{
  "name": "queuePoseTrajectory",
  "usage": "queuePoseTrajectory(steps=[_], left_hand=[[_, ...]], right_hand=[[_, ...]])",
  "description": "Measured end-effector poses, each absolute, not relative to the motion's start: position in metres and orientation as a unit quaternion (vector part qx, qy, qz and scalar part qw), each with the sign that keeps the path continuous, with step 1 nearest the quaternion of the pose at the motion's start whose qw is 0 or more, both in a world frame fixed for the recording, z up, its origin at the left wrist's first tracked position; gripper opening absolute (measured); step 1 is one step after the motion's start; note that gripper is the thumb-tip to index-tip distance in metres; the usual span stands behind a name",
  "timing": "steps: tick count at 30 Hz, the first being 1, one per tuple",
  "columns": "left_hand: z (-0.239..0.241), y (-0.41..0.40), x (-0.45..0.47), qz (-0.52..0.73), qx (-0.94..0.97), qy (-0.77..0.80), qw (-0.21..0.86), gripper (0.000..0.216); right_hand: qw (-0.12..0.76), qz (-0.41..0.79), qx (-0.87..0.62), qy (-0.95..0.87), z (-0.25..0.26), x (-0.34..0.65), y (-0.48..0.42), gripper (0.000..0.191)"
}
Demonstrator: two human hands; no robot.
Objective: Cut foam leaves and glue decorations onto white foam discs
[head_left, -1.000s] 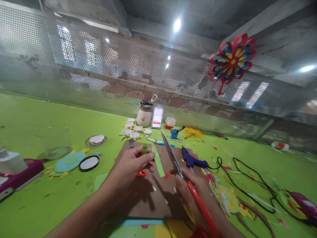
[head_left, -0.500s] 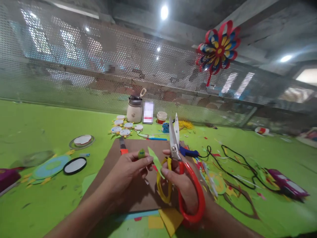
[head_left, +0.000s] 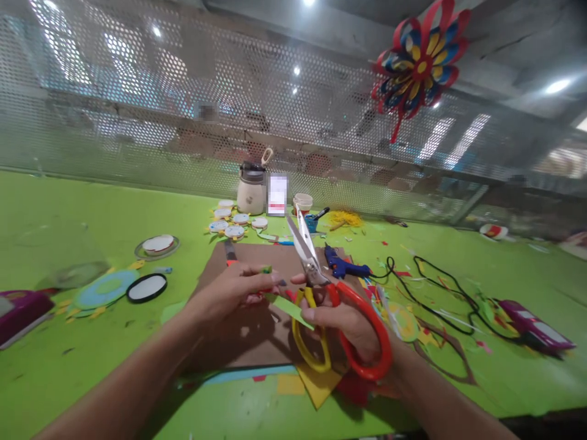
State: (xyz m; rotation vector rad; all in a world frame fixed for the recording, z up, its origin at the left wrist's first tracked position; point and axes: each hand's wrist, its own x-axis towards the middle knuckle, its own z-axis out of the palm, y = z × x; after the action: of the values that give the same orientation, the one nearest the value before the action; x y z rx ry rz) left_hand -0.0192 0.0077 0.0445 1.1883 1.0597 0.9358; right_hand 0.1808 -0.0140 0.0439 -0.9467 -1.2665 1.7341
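My right hand is closed around large scissors with one red and one yellow handle loop. Their blades point up and slightly left, a little apart. Under the right thumb, the same hand also pinches a light green paper strip. The strip slants up to the fingers of my left hand; whether they grip its end I cannot tell. My left hand is closed on a small green paper piece, mostly hidden by the fingers. Below both hands lies a brown board.
A blue glue gun with a black cord lies right of the scissors. Paper scraps lie in front of the board. Further back stand a jug, a phone and several white discs. A black-rimmed disc is at left.
The scissors have tilted left, and the green strip lies flatter between my hands. My left fingers now cover more of the small green piece. The view has tipped downward.
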Motion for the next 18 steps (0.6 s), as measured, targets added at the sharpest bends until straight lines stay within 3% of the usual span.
queuePoseTrajectory(steps=[4,8,14,18], left_hand=[[0.044,0.013,-0.024,0.289,0.635,0.451,0.557,0.026],[0.04,0.017,-0.025,0.224,0.677,0.437,0.548,0.017],[0.037,0.008,-0.015,0.22,0.67,0.442,0.554,0.009],[0.036,-0.002,-0.007,0.292,0.588,0.458,0.6,0.009]], right_hand=[[0.339,0.702,-0.351,-0.519,0.04,0.187,-0.006,0.042],[0.298,0.698,-0.344,-0.554,0.032,0.193,0.003,0.043],[0.318,0.595,-0.374,-0.636,0.04,0.192,0.003,0.039],[0.342,0.549,-0.413,-0.641,0.044,0.187,0.001,0.042]])
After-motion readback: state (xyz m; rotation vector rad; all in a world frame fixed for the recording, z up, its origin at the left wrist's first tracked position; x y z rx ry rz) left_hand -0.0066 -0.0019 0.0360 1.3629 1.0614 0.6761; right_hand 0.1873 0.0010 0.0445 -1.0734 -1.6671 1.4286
